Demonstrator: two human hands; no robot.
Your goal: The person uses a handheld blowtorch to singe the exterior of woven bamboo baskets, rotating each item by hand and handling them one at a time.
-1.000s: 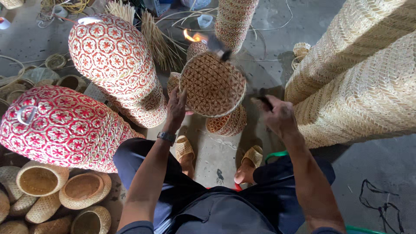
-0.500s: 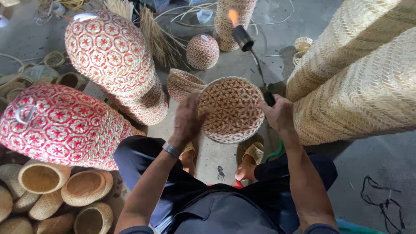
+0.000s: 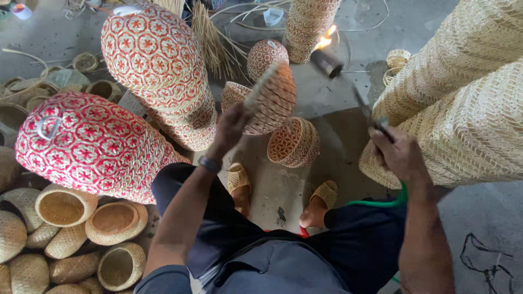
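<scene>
Since a moment ago the small round woven basket with red pattern has turned edge-on and lifted; the lit black gas torch has swung down toward it, flame beside its upper rim. Singeing looks to be moving to another face. Left hand clasps the basket's lower rim; right hand closed round the torch handle, above the concrete floor.

Soft daylight is falling evenly around my torch flame, which is glaring white; wide-lens edges are bending
</scene>
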